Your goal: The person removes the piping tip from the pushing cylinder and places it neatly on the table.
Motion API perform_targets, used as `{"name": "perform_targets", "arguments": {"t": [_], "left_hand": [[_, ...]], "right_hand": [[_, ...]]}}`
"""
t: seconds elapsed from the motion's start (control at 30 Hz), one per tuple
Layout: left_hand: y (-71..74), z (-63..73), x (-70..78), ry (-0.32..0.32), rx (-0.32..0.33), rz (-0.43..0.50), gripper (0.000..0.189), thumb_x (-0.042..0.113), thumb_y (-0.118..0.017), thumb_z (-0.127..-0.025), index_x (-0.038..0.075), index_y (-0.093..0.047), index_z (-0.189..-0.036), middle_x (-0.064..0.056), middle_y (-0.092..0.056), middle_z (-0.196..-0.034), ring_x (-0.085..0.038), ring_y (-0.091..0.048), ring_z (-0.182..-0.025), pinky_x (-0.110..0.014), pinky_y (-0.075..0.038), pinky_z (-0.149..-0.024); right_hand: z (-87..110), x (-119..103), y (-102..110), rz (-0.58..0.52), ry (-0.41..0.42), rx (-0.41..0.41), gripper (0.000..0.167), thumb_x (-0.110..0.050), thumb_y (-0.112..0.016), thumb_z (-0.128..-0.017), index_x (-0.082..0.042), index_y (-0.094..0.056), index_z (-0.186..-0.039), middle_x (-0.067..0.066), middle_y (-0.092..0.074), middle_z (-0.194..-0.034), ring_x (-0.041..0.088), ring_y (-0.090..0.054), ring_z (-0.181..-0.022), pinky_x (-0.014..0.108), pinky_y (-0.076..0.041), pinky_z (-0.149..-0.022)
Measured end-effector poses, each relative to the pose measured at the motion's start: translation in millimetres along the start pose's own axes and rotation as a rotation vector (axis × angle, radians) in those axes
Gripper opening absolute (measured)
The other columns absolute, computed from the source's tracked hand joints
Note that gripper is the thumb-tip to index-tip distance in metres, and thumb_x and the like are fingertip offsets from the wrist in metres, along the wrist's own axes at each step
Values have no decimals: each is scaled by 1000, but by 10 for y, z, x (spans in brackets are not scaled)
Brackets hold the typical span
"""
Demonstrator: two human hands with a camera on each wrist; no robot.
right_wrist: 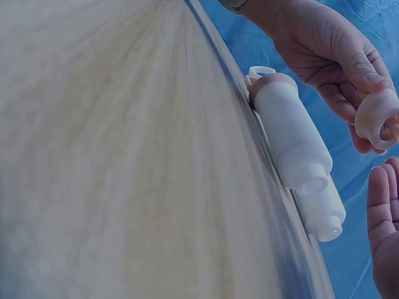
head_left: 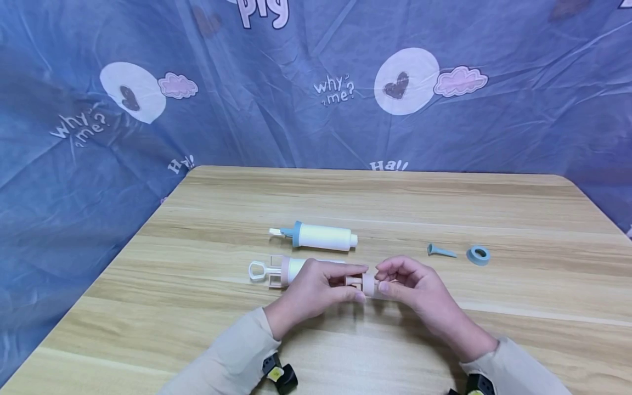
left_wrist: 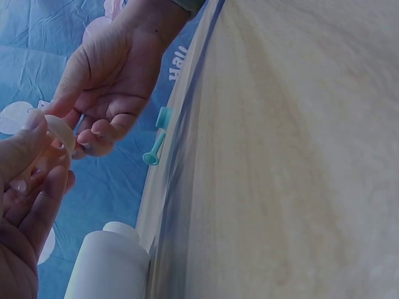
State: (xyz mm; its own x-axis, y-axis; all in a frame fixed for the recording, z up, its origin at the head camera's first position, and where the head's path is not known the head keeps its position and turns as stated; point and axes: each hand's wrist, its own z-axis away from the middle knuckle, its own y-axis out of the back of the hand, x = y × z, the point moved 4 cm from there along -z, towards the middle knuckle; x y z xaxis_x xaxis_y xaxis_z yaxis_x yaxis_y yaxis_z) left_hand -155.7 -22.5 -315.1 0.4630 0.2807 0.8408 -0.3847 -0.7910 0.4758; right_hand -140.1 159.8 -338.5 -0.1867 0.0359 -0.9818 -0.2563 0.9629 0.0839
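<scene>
Over the table's front middle, my left hand [head_left: 316, 288] holds a pale pink ring-shaped collar [head_left: 367, 285] between thumb and fingers. Prongs reach from the collar toward the left palm. On the collar's other side, my right hand [head_left: 415, 288] pinches its right end with thumb and forefinger; its fingertips hide part of what lies there. In the right wrist view, the collar [right_wrist: 376, 117] shows its round opening, with a small orange-tinted part inside. Behind the left hand lies a white cylinder [head_left: 296, 269] with a pink collar and a white loop handle, partly covered by that hand.
Farther back lies a second white cylinder [head_left: 326, 237] with a blue collar and a narrow tip. To the right rest a small blue flared stem [head_left: 441, 251] and a blue ring [head_left: 478, 255]. A blue printed cloth [head_left: 296, 120] hangs behind the wooden table [head_left: 197, 208].
</scene>
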Motion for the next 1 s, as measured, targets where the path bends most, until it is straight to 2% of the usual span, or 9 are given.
{"name": "perform_targets", "arguments": {"t": [0.2, 0.4, 0.57, 0.67, 0.83, 1.0], "left_hand": [[2, 0, 1, 23, 17, 4, 43, 21, -76, -74, 10, -66, -114, -7, -69, -105, -6, -65, -80, -19, -51, -69], [-17, -3, -8, 23, 23, 5, 43, 22, -75, -75, 10, -66, -115, -7, -70, -101, -3, -60, -71, -18, -50, -64], [-41, -5, -17, 9, 25, 17, 43, 20, -75, -75, 8, -65, -116, -7, -68, -108, -11, -66, -85, -18, -51, -72], [-46, -4, -18, -2, 32, 12, 43, 19, -75, -75, 6, -65, -115, -7, -68, -107, -11, -66, -84, -18, -51, -71], [-52, -10, -16, -12, 35, 3, 43, 20, -75, -75, 6, -66, -115, -7, -70, -103, 0, -57, -68, -17, -49, -61], [-56, -15, -13, -9, 38, 5, 43, 19, -75, -75, 7, -66, -114, -7, -70, -101, 1, -53, -63, -17, -47, -57]], "right_hand": [[2, 10, -11, 18, -14, 2, 24, 0, -65, -81, 4, -59, -104, -4, -64, -91, 8, -59, -80, 22, -50, -68], [8, 3, -26, 54, -4, -7, 32, -4, -68, -80, 8, -57, -107, -5, -65, -97, 13, -62, -85, 23, -52, -73], [10, -4, -46, 50, 5, -16, 32, -3, -69, -79, 7, -59, -108, -6, -66, -99, 12, -63, -87, 24, -53, -73], [13, -3, -54, 53, 9, -16, 33, -3, -70, -78, 7, -59, -108, -6, -66, -98, 12, -63, -86, 24, -53, -72], [18, 12, -50, 74, -5, -7, 36, -1, -71, -77, 9, -58, -108, -8, -66, -97, 11, -64, -86, 24, -53, -72], [16, 17, -49, 75, -9, -6, 37, -2, -71, -76, 8, -58, -109, -7, -67, -96, 13, -65, -85, 25, -53, -72]]}}
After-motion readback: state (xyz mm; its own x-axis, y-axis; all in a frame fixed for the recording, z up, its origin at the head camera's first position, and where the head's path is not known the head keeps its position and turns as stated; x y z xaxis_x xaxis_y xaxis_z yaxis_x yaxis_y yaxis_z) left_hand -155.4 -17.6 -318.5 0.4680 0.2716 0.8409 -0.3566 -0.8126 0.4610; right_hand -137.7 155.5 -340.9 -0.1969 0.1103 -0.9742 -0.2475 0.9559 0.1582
